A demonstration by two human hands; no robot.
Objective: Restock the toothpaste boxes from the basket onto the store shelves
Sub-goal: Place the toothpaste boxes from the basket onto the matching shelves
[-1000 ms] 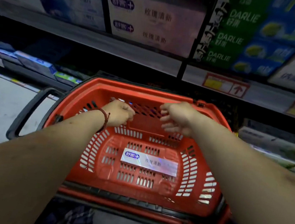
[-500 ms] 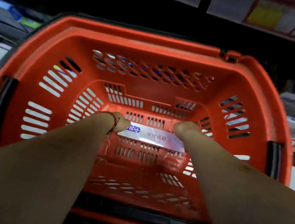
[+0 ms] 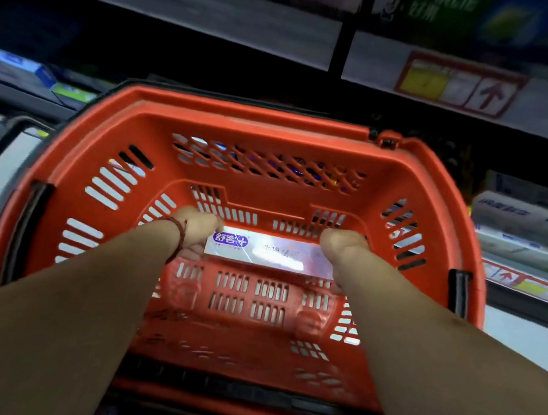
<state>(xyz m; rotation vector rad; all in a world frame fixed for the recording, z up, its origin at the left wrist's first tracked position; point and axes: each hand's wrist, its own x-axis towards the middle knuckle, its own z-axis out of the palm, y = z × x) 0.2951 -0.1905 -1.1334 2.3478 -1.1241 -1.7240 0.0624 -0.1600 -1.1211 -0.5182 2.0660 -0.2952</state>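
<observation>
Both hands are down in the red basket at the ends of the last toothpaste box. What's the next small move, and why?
Probably lift the toothpaste box straight up out of the basket. The left hand and right hand already bracket its two ends, it looks like the only box left inside, and the shelves lie above and beyond the rim.

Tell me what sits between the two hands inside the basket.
In the head view, one toothpaste box lies flat between the left hand and right hand, each at one end of it, above the red basket floor.
</observation>
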